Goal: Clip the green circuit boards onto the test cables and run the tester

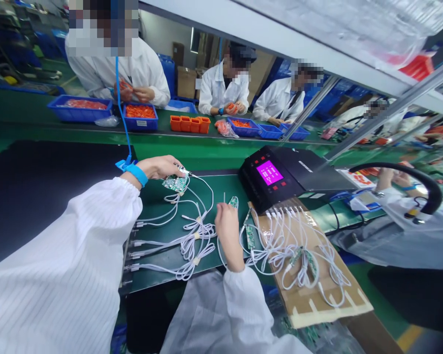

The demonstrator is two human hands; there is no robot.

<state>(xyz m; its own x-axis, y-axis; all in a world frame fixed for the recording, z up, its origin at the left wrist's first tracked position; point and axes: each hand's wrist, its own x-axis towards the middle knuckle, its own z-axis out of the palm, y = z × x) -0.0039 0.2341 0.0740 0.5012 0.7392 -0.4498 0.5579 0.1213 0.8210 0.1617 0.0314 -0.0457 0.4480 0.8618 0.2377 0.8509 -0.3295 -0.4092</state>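
Note:
My left hand (pixel 160 167) is closed on a green circuit board (pixel 176 183), whose upper edge meets a white cable plug; a second board may lie behind it, but I cannot tell. A blue wrist strap (pixel 136 173) circles that wrist. Closed fingers of my right hand (pixel 228 228) grip a smaller green circuit board (pixel 234 201), mostly hidden behind them. Tied bundles of white cables (pixel 195 246) lie on the green mat (pixel 158 276) between my hands. Right of my right hand, another narrow circuit board (pixel 250 237) rests beside tangled white cables (pixel 269 253).
A black tester with a lit magenta screen (pixel 269 172) stands at right, cables plugged into its front. Before it lies a cardboard sheet (pixel 299 314) with more cables and boards. Across the belt, co-workers handle orange parts by blue bins (pixel 141 123). A blue cord (pixel 121 103) hangs near my left wrist.

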